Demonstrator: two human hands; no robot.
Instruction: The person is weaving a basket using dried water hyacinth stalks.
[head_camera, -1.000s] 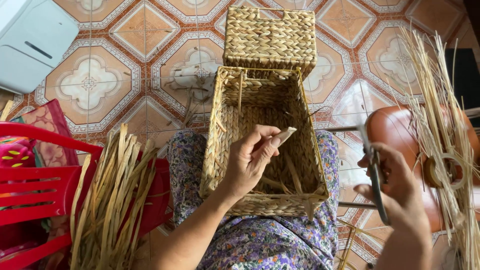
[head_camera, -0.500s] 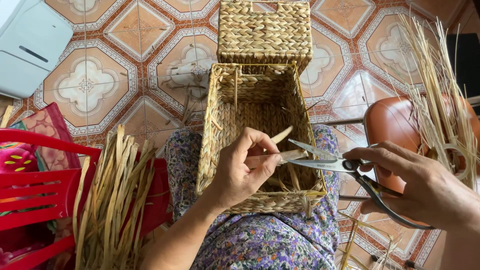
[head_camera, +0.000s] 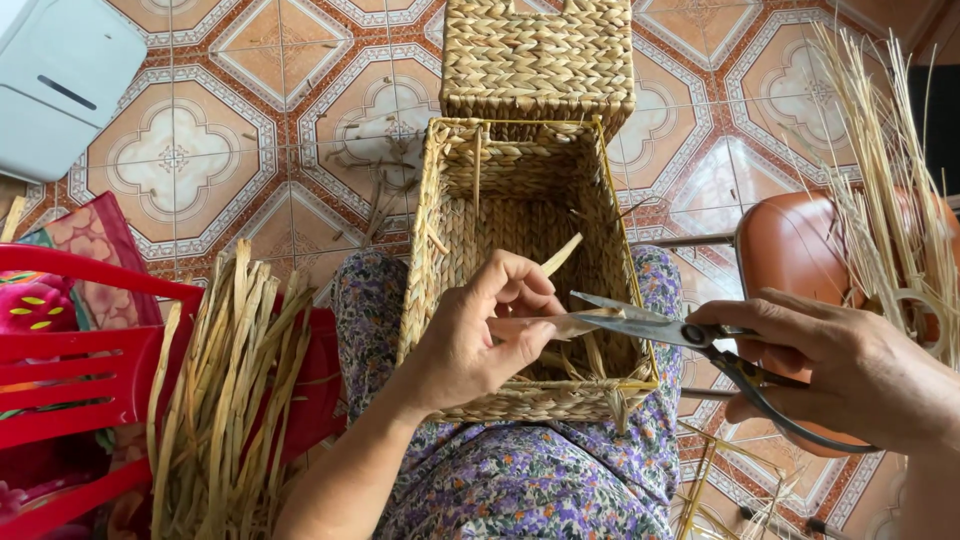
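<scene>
The left hand is pinching a loose flat straw strand between thumb and fingers, closed tightly on it just above the open woven basket. The strand's free end is sticking up past the fingertips, and its lower part is running down inside the basket. The right hand is curled shut through the loops of a pair of metal scissors, whose blades are lying nearly closed, pointing left at the strand right beside the left thumb. The basket is resting on the person's lap, on flowered cloth, with its woven lid hanging back behind it.

The strand looks light, dry and thin, stiff enough to stand but likely to fray or split, so holding it close to the cutting point seems best. A bundle of straw is leaning against a red plastic chair at the left, above the tiled floor.
</scene>
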